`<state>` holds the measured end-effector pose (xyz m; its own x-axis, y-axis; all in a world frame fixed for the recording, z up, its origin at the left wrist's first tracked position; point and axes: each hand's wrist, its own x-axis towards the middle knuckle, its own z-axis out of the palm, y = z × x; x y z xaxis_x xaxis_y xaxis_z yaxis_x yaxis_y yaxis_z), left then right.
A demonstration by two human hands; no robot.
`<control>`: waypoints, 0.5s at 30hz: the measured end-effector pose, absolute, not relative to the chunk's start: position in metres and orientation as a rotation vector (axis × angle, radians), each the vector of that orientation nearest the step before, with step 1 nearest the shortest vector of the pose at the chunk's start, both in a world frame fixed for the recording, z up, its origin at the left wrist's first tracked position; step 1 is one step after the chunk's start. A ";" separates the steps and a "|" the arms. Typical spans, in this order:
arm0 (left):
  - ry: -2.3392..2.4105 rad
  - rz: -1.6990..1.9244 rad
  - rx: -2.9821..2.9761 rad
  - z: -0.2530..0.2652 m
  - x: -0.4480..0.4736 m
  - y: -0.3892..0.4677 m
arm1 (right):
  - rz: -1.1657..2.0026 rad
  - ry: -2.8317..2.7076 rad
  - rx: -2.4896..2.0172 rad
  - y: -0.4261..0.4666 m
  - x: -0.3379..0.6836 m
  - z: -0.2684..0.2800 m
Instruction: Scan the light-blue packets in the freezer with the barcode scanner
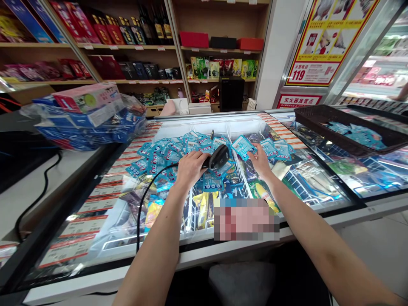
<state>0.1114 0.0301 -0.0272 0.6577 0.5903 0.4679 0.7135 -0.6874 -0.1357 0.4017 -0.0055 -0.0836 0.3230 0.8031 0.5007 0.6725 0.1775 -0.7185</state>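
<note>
My left hand (193, 167) is wrapped round the grip of a black barcode scanner (219, 157), whose head points right above the freezer's glass top. A black cord runs from it toward the front edge. My right hand (259, 160) pinches the right edge of a blue snack packet (242, 146) with a white barcode label facing up. To the left, a heap of similar blue packets (162, 155) covers part of the glass, some lying under the scanner. A few more blue packets (280, 148) lie just right of my right hand.
A chest freezer's glass lid (127, 204) spans the front, with bagged goods beneath. Plastic-wrapped boxes (89, 114) sit at the left. A dark brown basket (338, 142) holding blue packets stands right. Behind are stocked shelves (137, 46). A blurred patch (247, 220) covers something near the front edge.
</note>
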 end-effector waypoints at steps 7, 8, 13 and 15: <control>-1.024 -0.544 -2.616 -0.027 0.114 0.030 | 0.172 -1.396 -1.501 -0.006 0.403 -0.084; -1.025 -0.542 -2.620 -0.027 0.114 0.030 | 0.171 -1.398 -1.503 -0.006 0.403 -0.084; -1.031 -0.532 -2.613 -0.027 0.115 0.030 | 0.199 -1.389 -1.501 -0.005 0.402 -0.084; -1.033 -0.530 -2.610 -0.026 0.115 0.030 | 0.206 -1.386 -1.496 -0.005 0.402 -0.085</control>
<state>0.1149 0.0295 -0.0264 0.6762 0.5954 0.4339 0.6997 -0.7033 -0.1254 0.4024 -0.0051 -0.0845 0.3174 0.8103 0.4927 0.6318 0.2068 -0.7470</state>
